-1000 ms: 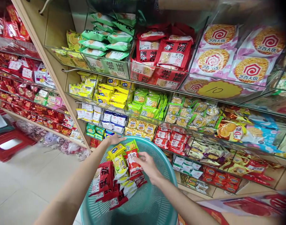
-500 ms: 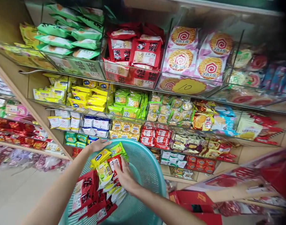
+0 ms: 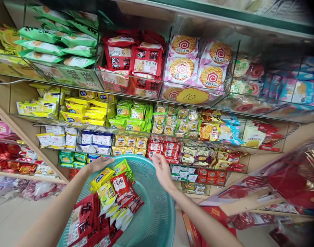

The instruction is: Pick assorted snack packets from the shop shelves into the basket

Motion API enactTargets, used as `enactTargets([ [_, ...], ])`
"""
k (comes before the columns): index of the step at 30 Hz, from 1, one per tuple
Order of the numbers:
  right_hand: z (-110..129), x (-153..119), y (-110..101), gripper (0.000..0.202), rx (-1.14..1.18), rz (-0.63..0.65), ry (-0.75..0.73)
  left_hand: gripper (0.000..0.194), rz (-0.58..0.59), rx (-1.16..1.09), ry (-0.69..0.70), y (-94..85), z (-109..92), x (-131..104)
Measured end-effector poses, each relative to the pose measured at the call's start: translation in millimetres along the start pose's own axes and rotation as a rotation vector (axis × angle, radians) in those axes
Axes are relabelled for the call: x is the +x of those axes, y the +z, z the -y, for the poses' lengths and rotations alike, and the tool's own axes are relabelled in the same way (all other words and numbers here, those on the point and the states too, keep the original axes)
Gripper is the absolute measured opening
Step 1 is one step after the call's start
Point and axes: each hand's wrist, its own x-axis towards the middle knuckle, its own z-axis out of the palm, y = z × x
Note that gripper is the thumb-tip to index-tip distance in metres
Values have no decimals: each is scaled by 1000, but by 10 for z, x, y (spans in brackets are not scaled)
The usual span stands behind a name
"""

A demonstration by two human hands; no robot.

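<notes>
A teal plastic basket (image 3: 157,209) sits below the shelves. My left hand (image 3: 100,164) grips its far left rim, fingers over the edge. My right hand (image 3: 162,169) is above the right part of the rim, fingers loosely bent and nothing visible in them. It is nearest to the small red snack packets (image 3: 170,151) on a lower shelf. Inside the basket lie a red snack packet (image 3: 121,187) on top of others, a green packet (image 3: 123,168), a yellow packet (image 3: 102,178), a yellow-white packet (image 3: 107,195) and larger dark red bags (image 3: 82,219).
Clear-fronted shelf bins hold green bags (image 3: 56,41), red bags (image 3: 148,61), round sesame biscuits (image 3: 182,70) behind a yellow price tag (image 3: 192,96), and yellow packets (image 3: 86,106). Small cookie packs (image 3: 130,141) sit lower. A red box (image 3: 213,219) stands on the floor at right.
My right hand has let go of the red packet in the basket and moved up and right toward the shelf. My left hand stays on the rim. The view has shifted somewhat.
</notes>
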Motion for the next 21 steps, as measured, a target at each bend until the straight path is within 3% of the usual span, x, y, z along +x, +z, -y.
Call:
enactTargets([
  [3, -100, 379, -314, 19, 363, -277, 244, 57, 65, 27, 1, -19, 19, 23],
  [6, -165, 707, -538, 5, 656, -366, 486, 57, 77, 52, -4, -32, 19, 19],
  [11, -156, 1018, -642, 15, 793, -387, 557, 59, 112, 34, 5, -39, 38, 20],
  [21, -112, 1274, -611, 21, 859, -465, 607, 55, 60, -15, 34, -15, 74, 21],
])
